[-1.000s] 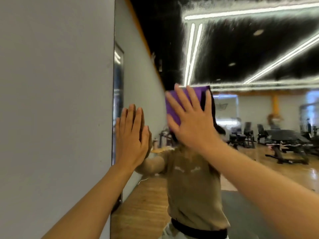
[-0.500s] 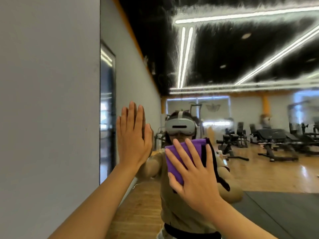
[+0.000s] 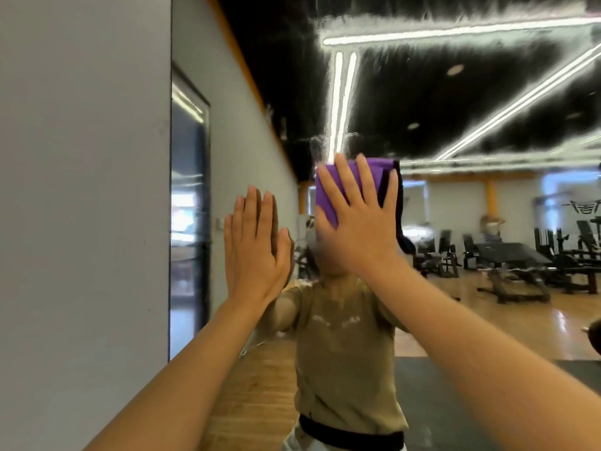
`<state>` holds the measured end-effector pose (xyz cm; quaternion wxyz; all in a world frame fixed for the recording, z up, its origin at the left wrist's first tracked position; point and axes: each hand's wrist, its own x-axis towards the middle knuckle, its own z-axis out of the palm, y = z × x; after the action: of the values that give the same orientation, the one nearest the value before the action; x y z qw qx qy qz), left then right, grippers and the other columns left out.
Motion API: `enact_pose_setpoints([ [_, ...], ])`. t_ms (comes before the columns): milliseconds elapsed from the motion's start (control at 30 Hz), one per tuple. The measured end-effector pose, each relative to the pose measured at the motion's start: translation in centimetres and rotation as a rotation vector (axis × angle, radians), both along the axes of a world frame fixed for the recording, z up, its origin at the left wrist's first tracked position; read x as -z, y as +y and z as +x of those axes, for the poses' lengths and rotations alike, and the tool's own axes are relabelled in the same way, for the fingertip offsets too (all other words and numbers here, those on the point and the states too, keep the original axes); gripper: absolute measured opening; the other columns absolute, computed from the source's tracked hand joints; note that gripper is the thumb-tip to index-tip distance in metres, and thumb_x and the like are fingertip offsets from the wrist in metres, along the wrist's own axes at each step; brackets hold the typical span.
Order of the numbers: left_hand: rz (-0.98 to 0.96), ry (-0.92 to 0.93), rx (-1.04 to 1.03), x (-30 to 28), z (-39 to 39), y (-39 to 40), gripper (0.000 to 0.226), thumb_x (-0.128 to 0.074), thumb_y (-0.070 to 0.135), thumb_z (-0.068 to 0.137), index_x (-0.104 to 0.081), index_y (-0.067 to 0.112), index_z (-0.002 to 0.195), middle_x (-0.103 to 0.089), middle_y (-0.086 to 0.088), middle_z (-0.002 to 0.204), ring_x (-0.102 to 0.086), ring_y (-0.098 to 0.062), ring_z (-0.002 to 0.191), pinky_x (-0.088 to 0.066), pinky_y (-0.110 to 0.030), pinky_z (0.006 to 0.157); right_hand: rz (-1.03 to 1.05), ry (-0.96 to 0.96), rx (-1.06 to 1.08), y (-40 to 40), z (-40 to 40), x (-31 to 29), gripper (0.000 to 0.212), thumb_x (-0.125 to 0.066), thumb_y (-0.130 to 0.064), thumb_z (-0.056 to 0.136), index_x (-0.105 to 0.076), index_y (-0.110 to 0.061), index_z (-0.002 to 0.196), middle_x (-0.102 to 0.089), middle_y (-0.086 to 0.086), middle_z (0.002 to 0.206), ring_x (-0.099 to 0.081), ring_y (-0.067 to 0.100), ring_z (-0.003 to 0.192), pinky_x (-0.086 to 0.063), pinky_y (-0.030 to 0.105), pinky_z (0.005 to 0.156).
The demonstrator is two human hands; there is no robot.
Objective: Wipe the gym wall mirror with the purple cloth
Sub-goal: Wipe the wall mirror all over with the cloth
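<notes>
The wall mirror fills the right and middle of the head view and reflects the gym and my own body. My right hand lies flat with spread, straight fingers, pressing the folded purple cloth against the glass at about head height. My left hand rests flat on the mirror to the left of the cloth, fingers straight and together, holding nothing. The cloth's lower part is hidden under my right palm.
A plain grey wall runs along the left up to the mirror's edge. The glass reflects a dark door panel, a wooden floor, a black mat and weight benches at the right.
My right hand slid the cloth down to chest height half a second ago and has now pushed it back up the glass. My left hand stayed flat in place.
</notes>
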<state>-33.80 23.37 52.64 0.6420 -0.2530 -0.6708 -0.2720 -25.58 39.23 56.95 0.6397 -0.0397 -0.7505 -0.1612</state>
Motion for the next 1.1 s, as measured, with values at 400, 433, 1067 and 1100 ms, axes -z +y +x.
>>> enact_pose_setpoints([
  [400,-0.102,0.023,0.031,0.9,1.4,2.8,0.064,-0.035,0.035,0.104,-0.009,0.02,0.161,-0.003,-0.004,0.168,0.002,-0.019,0.155,0.009,-0.032,0.125,0.104,-0.068,-0.011,3.9,1.9,6.1,0.065,-0.03,-0.056,0.099,-0.028,-0.03,0.159,-0.021,0.001,0.167,-0.016,0.03,0.154,-0.012,0.065,0.12],
  [433,-0.108,0.018,0.03,0.8,1.5,2.9,0.064,-0.035,0.035,0.104,-0.01,0.02,0.161,-0.003,-0.004,0.169,0.001,-0.02,0.155,0.008,-0.032,0.125,0.079,-0.037,-0.002,4.3,1.9,3.3,0.065,-0.027,-0.056,0.1,-0.028,-0.029,0.159,-0.021,0.002,0.167,-0.017,0.03,0.154,-0.01,0.064,0.12],
  [1067,-0.088,0.013,0.013,0.3,2.7,6.1,0.064,-0.03,0.039,0.102,-0.011,0.018,0.161,-0.008,-0.008,0.169,-0.004,-0.028,0.155,0.013,-0.032,0.124,0.131,-0.087,0.02,10.7,5.7,4.0,0.065,-0.031,-0.055,0.098,-0.027,-0.031,0.159,-0.022,0.001,0.167,-0.016,0.028,0.155,-0.007,0.063,0.121],
  [1100,-0.086,0.008,0.01,0.3,2.8,6.2,0.065,-0.029,0.039,0.102,-0.009,0.019,0.16,-0.008,-0.008,0.169,-0.004,-0.029,0.155,0.013,-0.031,0.124,0.076,-0.057,0.021,11.1,5.8,1.0,0.066,-0.029,-0.056,0.099,-0.024,-0.032,0.16,-0.021,0.001,0.167,-0.014,0.027,0.155,-0.002,0.061,0.122],
])
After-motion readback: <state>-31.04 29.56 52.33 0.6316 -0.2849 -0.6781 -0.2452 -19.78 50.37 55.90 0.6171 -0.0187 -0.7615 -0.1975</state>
